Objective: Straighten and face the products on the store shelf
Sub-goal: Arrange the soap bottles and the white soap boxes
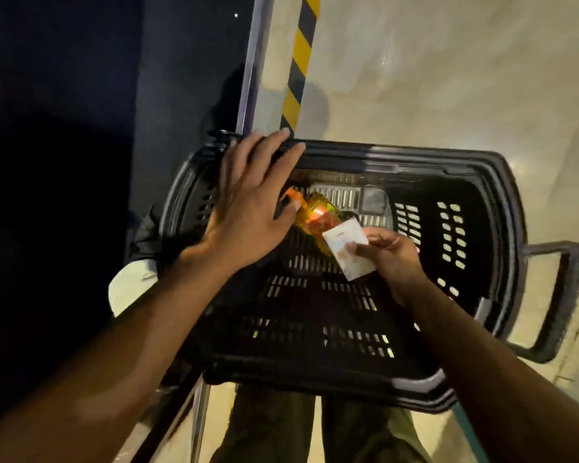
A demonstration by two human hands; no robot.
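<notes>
I get one view only, the head camera: wide-angle, tipped almost straight down, close over a black shopping basket (502,202). The left hand (248,202) and right hand (391,259) reach in from the lower edge; pale floor (448,78) fills the upper right.

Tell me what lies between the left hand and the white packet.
A yellow bottle with an orange cap, lying in the black basket; head view.
</notes>
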